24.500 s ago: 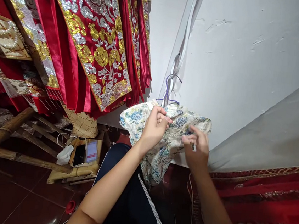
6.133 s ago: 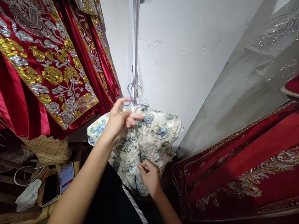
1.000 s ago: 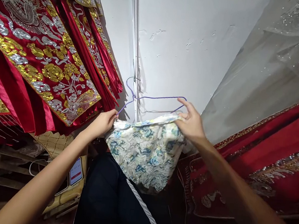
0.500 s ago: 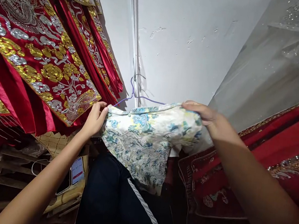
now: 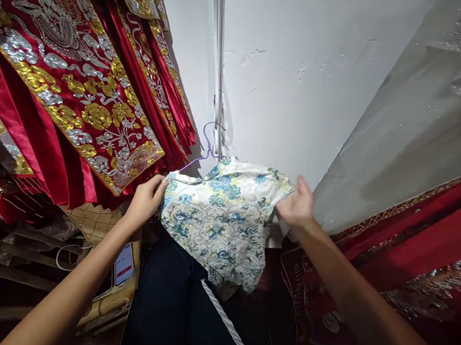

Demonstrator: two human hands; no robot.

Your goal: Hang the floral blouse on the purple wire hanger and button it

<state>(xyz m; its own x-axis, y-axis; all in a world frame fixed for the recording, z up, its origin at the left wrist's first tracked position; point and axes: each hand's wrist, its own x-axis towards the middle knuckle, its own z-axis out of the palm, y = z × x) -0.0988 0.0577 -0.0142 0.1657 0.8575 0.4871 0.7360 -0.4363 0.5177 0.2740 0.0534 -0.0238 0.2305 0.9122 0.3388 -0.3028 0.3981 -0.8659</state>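
Note:
A short-sleeved white blouse (image 5: 221, 221) with blue, green and yellow flowers hangs in front of my legs on a thin purple hanger (image 5: 209, 147). The hanger's hook and neck rise out of the neckline; its right arm is mostly hidden under the cloth. At the left shoulder my left hand (image 5: 145, 199) pinches the blouse between thumb and fingers. My right hand (image 5: 298, 204), slightly blurred, is at the edge of the right sleeve, fingers stretched out and apart. Whether its palm touches the sleeve I cannot tell.
Red garments with gold and silver sequins (image 5: 96, 114) hang at the left. Below them a lit phone (image 5: 124, 264) rests by a bamboo frame (image 5: 103, 307). A white wall (image 5: 281, 79) stands ahead, with a metal pole (image 5: 218, 56). Red embroidered fabric (image 5: 414, 225) fills the right.
My right hand has let go of the right shoulder, moved down and spread its fingers at the sleeve. That shoulder now drapes over the hanger. My left hand keeps its pinch.

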